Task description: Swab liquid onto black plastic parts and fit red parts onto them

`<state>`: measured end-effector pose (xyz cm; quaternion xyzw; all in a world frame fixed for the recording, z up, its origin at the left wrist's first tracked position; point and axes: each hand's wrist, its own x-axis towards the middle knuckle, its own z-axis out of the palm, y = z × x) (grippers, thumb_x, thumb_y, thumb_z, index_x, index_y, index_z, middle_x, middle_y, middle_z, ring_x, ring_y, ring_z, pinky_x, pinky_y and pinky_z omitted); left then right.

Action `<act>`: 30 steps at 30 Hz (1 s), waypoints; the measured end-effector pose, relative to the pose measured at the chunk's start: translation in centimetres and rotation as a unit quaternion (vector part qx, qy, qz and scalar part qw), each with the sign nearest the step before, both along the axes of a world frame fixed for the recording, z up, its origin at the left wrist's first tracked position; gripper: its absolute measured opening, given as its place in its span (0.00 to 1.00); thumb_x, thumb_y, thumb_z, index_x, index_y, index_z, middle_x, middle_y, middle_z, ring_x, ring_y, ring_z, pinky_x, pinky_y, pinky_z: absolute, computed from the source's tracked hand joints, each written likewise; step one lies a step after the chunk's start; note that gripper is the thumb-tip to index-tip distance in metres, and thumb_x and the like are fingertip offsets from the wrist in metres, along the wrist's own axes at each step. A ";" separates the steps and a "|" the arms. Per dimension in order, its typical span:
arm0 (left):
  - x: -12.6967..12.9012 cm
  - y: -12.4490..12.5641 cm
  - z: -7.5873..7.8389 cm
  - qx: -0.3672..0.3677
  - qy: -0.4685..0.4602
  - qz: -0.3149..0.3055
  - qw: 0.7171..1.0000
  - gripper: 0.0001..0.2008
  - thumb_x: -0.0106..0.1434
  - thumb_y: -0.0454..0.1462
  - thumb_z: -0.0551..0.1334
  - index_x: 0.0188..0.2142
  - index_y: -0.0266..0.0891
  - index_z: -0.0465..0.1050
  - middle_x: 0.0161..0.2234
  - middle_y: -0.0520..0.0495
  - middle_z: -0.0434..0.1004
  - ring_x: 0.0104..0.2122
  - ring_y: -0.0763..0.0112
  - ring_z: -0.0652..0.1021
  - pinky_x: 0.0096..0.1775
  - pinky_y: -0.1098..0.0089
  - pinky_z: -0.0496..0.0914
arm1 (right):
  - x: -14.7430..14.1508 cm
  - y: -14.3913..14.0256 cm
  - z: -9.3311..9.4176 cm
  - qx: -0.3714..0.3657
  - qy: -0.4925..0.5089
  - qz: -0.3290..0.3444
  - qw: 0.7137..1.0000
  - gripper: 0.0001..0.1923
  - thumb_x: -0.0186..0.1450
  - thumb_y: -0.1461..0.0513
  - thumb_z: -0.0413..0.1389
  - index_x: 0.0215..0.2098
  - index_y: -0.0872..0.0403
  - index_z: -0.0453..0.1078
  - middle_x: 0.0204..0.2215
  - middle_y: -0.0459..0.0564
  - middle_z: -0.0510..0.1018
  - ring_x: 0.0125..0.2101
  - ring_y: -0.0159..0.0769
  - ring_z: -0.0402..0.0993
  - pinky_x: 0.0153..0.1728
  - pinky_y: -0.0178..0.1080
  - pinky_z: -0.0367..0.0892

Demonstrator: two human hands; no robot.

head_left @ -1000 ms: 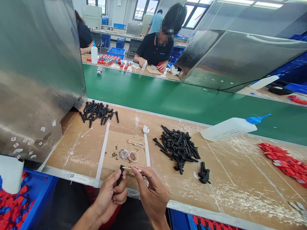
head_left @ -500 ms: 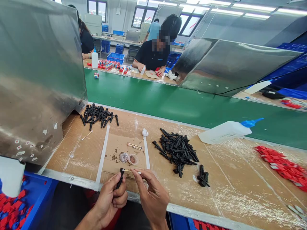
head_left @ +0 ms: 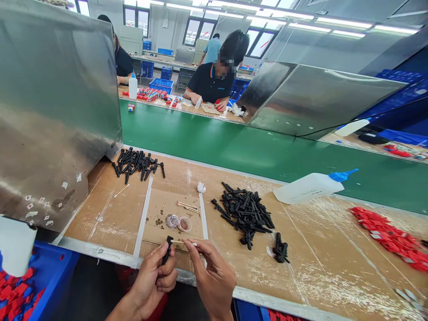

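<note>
At bench (head_left: 100, 209) front edge, left hand (head_left: 152, 283) grip closed around small black plastic pin (head_left: 167, 250), held upright just over the edge. Right hand (head_left: 212, 278) pinches thin cotton swab (head_left: 182, 242) between thumb and forefinger, swab tip touching pin's top. Two small round clear cups (head_left: 179, 222) just beyond hands, more swabs (head_left: 187, 206) near. Large black pin pile (head_left: 244, 213) to right, small cluster (head_left: 280, 250) beside it, another pile (head_left: 137, 161) far left. White squeeze bottle (head_left: 309, 187) with blue nozzle lies tipped near green conveyor belt (head_left: 234, 142). Red parts (head_left: 388, 232) far right. No readable writing anywhere.
</note>
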<state>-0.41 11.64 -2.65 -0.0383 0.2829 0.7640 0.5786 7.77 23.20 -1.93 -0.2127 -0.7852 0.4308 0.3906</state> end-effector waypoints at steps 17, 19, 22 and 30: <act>-0.1 -0.1 -0.3 0.019 -0.029 -0.016 0.999 0.19 0.59 0.51 0.64 0.33 0.37 0.65 0.15 0.64 0.44 0.13 0.85 0.43 0.16 0.79 0.41 | -2.1 -0.1 1.2 -0.338 0.049 -0.066 0.937 0.17 0.57 0.52 0.64 0.35 0.57 0.75 0.21 0.45 0.76 0.19 0.29 0.68 0.21 0.30 0.66; -0.2 -0.2 -0.3 0.021 -0.030 -0.016 0.999 0.19 0.60 0.50 0.64 0.33 0.37 0.64 0.15 0.64 0.43 0.13 0.85 0.43 0.16 0.79 0.41 | -2.1 0.8 1.2 -0.286 0.054 -0.111 0.950 0.18 0.57 0.53 0.64 0.39 0.58 0.74 0.23 0.46 0.77 0.20 0.30 0.70 0.22 0.31 0.66; -0.2 -0.2 -0.3 0.024 -0.034 -0.021 0.999 0.18 0.60 0.50 0.63 0.33 0.37 0.64 0.15 0.64 0.44 0.13 0.85 0.43 0.16 0.79 0.41 | -1.9 2.4 0.6 -0.171 0.042 -0.170 0.970 0.20 0.59 0.54 0.63 0.44 0.57 0.73 0.30 0.51 0.81 0.27 0.33 0.75 0.30 0.34 0.70; -0.3 -0.1 -0.4 0.019 -0.038 -0.018 0.999 0.19 0.59 0.50 0.65 0.33 0.38 0.64 0.15 0.64 0.44 0.13 0.85 0.43 0.15 0.80 0.41 | -1.7 5.9 0.9 0.055 -0.091 -0.093 0.990 0.16 0.68 0.54 0.53 0.48 0.53 0.74 0.43 0.53 0.81 0.39 0.39 0.77 0.43 0.41 0.70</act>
